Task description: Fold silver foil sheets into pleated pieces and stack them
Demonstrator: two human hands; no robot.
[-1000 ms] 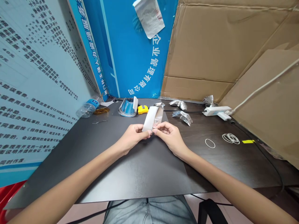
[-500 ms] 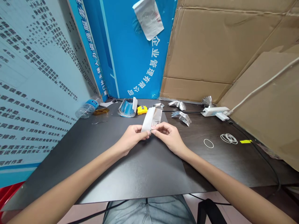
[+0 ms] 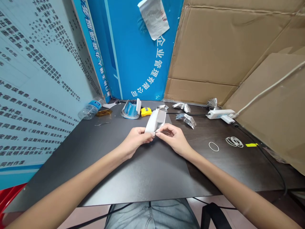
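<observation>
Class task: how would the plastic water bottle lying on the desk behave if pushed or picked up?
The clear plastic water bottle looks empty, so probably light for its size. Lying on its round side, it would likely roll if pushed. Its thin walls may dent if squeezed.

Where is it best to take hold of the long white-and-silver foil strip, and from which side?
Pinch the lower end of the white-and-silver foil strip from the near side, left hand and right hand at its edges: that end is closest, the upper part stands free.
</observation>
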